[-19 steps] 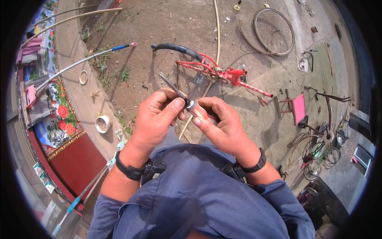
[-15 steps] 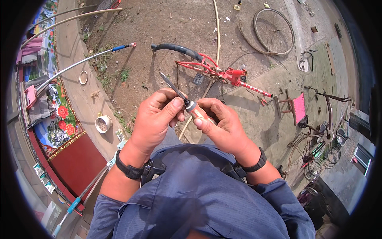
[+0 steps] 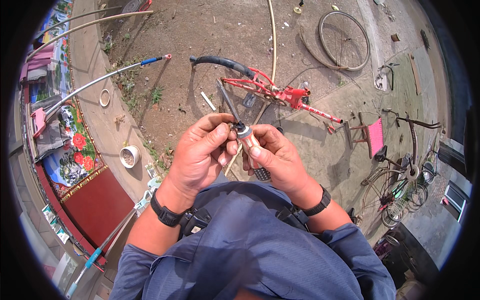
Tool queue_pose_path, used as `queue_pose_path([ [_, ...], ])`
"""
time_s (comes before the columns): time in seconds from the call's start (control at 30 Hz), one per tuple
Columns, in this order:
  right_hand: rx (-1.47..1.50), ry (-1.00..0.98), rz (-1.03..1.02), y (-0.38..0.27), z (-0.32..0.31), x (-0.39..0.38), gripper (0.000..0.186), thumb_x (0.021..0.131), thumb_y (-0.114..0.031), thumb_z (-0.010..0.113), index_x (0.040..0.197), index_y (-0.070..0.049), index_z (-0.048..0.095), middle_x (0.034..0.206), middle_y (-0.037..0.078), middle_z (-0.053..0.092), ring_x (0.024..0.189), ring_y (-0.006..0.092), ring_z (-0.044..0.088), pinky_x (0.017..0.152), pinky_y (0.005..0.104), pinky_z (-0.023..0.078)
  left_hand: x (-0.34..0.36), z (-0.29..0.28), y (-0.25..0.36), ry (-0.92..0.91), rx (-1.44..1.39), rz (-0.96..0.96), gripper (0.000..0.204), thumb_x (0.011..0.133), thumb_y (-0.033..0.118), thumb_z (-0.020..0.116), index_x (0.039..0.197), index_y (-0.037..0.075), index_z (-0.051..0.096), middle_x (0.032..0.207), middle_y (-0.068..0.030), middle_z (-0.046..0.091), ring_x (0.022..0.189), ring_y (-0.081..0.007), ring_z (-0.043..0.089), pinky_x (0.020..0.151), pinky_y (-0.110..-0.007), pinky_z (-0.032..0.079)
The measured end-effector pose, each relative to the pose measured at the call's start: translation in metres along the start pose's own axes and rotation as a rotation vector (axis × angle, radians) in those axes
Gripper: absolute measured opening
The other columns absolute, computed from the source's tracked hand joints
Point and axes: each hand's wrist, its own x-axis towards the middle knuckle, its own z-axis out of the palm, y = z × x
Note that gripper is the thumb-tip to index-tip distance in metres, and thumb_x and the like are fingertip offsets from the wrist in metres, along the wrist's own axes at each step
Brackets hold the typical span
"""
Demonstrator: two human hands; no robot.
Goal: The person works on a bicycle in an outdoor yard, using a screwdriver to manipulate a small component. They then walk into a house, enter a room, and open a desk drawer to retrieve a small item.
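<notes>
Watching through the head cam from way over here, so 12 is the top of my view. The screwdriver-like tool [image 3: 244,132] sits nearly dead centre, held up between both hands, its dark shaft aimed at about 11 and the dotted butt of its red-and-white handle down toward 5. The right hand [image 3: 281,161] has the handle: thumb pressed flat along it, fingers curled round underneath. The left hand [image 3: 196,156] is in closer to the shaft, thumb and forefinger pinching a small dark bit [image 3: 232,128] right beside the grey collar. Too small for me to say what that is, tbh. The other left fingers are bent in, not spread. Black band on each wrist.

Past the hands, a red bike frame [image 3: 295,95] lies on its side at 1, with a loose wheel rim [image 3: 321,39] beyond it, between 1 and 2. Pink-seated stool [image 3: 375,136] at 3, whitish bucket [image 3: 130,156] at 9, and a dark red panel [image 3: 100,202] over at 8.
</notes>
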Motion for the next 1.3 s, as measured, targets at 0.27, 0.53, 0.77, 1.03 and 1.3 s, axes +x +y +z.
queue_pose_path([
  [0.27,0.130,-0.004,0.015,0.006,-0.002,0.002,0.039,0.099,-0.026,0.063,0.130,-0.004,0.054,0.102,0.008,0.061,0.077,0.0160,0.061,0.065,0.0298,0.052,0.002,-0.001,0.000,-0.054,-0.004,0.014,0.021,0.101,0.009,0.059,0.121,0.001,0.062,0.098,-0.0096,0.070,0.080,-0.0144,0.070,0.060,-0.021,0.053],
  [0.53,0.183,0.007,0.036,0.007,-0.001,0.001,0.037,0.099,-0.027,0.063,0.127,-0.005,0.055,0.103,0.009,0.061,0.076,0.0164,0.062,0.064,0.0305,0.052,0.002,-0.003,0.000,-0.096,-0.001,0.041,0.019,0.100,0.008,0.060,0.119,0.004,0.063,0.100,-0.0105,0.071,0.082,-0.0156,0.070,0.062,-0.022,0.054],
  [0.77,0.331,0.056,0.059,0.000,-0.004,-0.001,0.044,0.096,-0.032,0.065,0.128,-0.005,0.052,0.095,0.011,0.058,0.074,0.0198,0.062,0.060,0.0302,0.053,0.001,-0.005,0.000,-0.092,-0.010,0.048,0.016,0.100,0.009,0.062,0.115,0.004,0.063,0.101,-0.0099,0.070,0.085,-0.0160,0.070,0.065,-0.024,0.054],
  [1.03,0.127,0.181,-0.015,-0.009,0.001,0.007,0.039,0.088,-0.020,0.077,0.113,-0.005,0.052,0.095,0.007,0.060,0.079,0.0158,0.064,0.061,0.0279,0.053,-0.001,-0.003,0.001,-0.116,0.105,0.037,0.016,0.098,0.008,0.065,0.114,0.005,0.063,0.102,-0.0101,0.070,0.083,-0.0153,0.070,0.063,-0.022,0.053],
  [1.3,0.050,0.187,-0.013,-0.021,0.014,0.012,0.034,0.085,-0.010,0.076,0.110,-0.004,0.053,0.099,0.009,0.065,0.080,0.0142,0.066,0.066,0.0271,0.054,-0.005,0.001,0.004,-0.107,0.412,0.158,0.011,0.096,0.003,0.065,0.108,0.003,0.064,0.098,-0.0061,0.066,0.084,-0.0127,0.068,0.065,-0.022,0.053],
])
